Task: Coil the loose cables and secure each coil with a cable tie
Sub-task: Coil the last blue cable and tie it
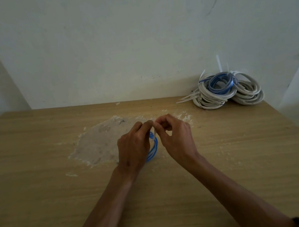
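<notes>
A small blue cable coil stands on edge on the wooden table at the centre, mostly hidden behind my left hand. That hand grips the coil from the left. A thin white cable tie runs up across the top of the coil between both hands. My right hand pinches the tie's upper end with thumb and fingertips, close to my left fingertips.
At the back right corner lies a heap of tied coils, white ones with a blue one on top, tie tails sticking out. A pale worn patch marks the tabletop behind my hands. A wall stands right behind the table.
</notes>
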Demonstrator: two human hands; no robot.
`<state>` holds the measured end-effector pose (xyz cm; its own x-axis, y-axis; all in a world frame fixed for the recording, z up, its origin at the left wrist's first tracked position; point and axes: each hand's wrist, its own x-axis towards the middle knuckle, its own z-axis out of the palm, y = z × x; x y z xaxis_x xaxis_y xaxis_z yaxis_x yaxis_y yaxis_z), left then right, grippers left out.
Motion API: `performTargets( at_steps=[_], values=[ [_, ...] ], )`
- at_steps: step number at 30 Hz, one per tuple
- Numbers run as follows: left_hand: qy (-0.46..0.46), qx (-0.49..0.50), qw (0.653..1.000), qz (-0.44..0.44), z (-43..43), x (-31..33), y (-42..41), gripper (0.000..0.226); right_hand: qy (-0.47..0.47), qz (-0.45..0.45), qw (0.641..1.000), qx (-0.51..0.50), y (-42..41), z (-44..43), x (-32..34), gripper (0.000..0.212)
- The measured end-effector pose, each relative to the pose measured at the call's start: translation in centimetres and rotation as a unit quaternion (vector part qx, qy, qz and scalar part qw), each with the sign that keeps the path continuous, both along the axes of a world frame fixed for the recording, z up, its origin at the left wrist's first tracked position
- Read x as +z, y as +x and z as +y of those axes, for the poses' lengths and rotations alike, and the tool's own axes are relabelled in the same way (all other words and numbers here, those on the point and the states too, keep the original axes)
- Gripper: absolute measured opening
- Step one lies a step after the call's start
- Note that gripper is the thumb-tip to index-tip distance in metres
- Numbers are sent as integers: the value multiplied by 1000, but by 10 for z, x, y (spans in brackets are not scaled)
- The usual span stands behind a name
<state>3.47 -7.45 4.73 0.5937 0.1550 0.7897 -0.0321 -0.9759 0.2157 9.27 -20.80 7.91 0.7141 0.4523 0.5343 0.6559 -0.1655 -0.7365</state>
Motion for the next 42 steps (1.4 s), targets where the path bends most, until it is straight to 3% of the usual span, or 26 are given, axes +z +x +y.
performTargets(
  at_steps=[5,9,14,18,22,27,36,42],
  values=[
    [-66,-10,998,-17,-8,0,3,28,47,60,997,-7,7,-1,2,9],
    [-122,-25,992,-28,-4,-3,1,26,28,-33,999,7,3,-1,1,15],
    [-140,-66,988,-18,-2,-3,0,28,25,-59,998,8,16,-2,-1,9],
    [-228,-117,966,22,-8,3,-2,35,-19,-173,983,-54,18,-1,-12,7],
    [-236,-109,964,49,-8,2,-1,28,-26,-214,969,-119,24,-3,-18,11],
    [-280,-122,949,78,-7,5,-2,27,-72,-247,959,-121,23,-1,-22,6],
    [-381,-182,902,86,-11,11,-4,32,-114,-165,977,-68,27,-3,-19,12],
    [-374,-161,907,107,-7,3,-1,29,-54,-88,991,-86,27,-5,-16,10]
  ],
)
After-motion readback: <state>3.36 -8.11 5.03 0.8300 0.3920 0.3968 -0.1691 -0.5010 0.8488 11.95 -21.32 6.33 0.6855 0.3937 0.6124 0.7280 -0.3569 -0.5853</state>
